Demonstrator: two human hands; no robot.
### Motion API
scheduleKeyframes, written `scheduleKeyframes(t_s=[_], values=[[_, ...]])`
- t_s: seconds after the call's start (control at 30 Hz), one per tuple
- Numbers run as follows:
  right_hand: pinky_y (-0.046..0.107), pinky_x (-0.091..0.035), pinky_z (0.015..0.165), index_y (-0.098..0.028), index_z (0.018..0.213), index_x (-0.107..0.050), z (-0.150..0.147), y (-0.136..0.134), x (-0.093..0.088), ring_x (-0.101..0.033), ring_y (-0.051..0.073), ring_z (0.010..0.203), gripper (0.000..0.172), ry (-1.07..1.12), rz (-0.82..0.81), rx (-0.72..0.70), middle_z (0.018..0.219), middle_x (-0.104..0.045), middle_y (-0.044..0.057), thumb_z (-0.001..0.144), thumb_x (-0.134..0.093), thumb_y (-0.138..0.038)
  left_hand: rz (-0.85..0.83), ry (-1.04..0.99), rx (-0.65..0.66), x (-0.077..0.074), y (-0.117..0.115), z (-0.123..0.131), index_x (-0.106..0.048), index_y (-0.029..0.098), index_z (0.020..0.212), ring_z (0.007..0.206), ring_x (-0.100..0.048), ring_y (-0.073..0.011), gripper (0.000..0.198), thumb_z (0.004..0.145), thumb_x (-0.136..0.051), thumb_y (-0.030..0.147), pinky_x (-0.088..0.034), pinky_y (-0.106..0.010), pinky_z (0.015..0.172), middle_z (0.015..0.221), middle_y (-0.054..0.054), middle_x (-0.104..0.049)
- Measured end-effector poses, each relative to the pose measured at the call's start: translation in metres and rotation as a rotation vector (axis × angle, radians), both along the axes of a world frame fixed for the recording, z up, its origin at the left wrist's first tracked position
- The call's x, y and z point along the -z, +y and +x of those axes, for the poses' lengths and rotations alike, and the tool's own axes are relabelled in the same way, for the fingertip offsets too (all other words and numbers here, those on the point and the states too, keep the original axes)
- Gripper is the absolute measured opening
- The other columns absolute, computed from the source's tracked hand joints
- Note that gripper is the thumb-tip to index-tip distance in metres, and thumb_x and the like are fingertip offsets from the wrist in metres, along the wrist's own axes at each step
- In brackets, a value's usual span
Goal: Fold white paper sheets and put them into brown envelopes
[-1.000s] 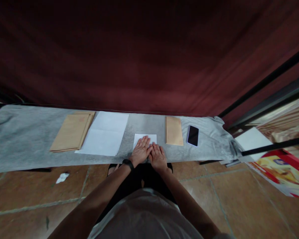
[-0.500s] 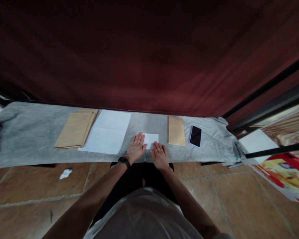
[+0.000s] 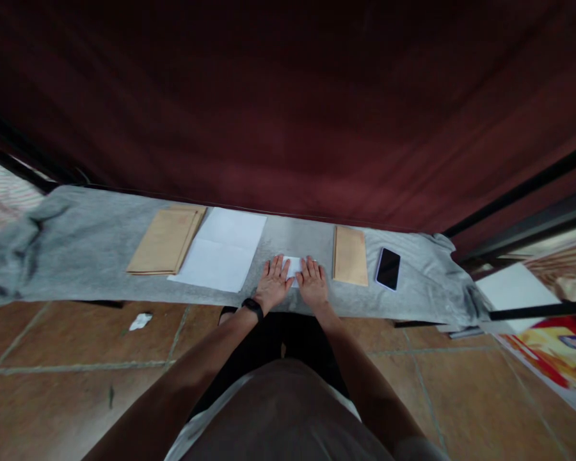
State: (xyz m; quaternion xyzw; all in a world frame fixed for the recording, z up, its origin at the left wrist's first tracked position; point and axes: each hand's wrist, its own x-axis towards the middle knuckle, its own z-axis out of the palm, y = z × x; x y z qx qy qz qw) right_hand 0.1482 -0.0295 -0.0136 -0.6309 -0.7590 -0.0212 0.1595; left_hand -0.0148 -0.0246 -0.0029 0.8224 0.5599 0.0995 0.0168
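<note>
A small folded white paper [image 3: 294, 265] lies on the grey cloth [image 3: 77, 243] that covers a long low surface. My left hand [image 3: 275, 283], with a black band at the wrist, lies flat on the paper's left part with its fingers stretched out. My right hand [image 3: 312, 282] lies flat on the paper's right part, fingers spread too. Only a narrow strip of the paper shows between and above my fingers. Both hands press down and grip nothing.
Left of my hands lie a large white sheet [image 3: 221, 250] and a stack of brown envelopes [image 3: 166, 240]. To the right lie one brown envelope [image 3: 349, 256] and a black phone [image 3: 388, 269]. A dark red curtain [image 3: 288, 115] hangs behind. A crumpled scrap [image 3: 140, 321] lies on the tiled floor.
My hands have come together and slid further over the folded paper, covering more of it. The head camera has shifted, so everything sits a little more to the right.
</note>
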Motion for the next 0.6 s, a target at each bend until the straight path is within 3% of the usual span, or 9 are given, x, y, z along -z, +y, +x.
scheduleKeyframes(t_s=[0.43, 0.6], values=[[0.053, -0.028, 0.114, -0.009, 0.153, -0.037, 0.005, -0.008, 0.008, -0.039, 0.032, 0.143, 0.057, 0.013, 0.093, 0.066, 0.155, -0.041, 0.023, 0.105, -0.033, -0.039, 0.013, -0.03, -0.042, 0.003, -0.011, -0.01, -0.023, 0.009, 0.157, 0.152, -0.022, -0.0297, 0.067, 0.102, -0.03, 0.046, -0.019, -0.052, 0.123, 0.162, -0.018, -0.028], [0.053, -0.028, 0.114, -0.009, 0.153, -0.037, 0.005, -0.009, 0.008, -0.04, 0.032, 0.142, 0.057, -0.005, 0.098, 0.063, 0.155, -0.04, 0.023, 0.105, -0.034, -0.039, 0.023, -0.002, -0.023, 0.002, -0.025, -0.023, -0.028, 0.004, 0.155, 0.152, -0.024, -0.0281, 0.067, 0.102, -0.029, 0.045, -0.023, -0.046, 0.123, 0.161, -0.019, -0.031]])
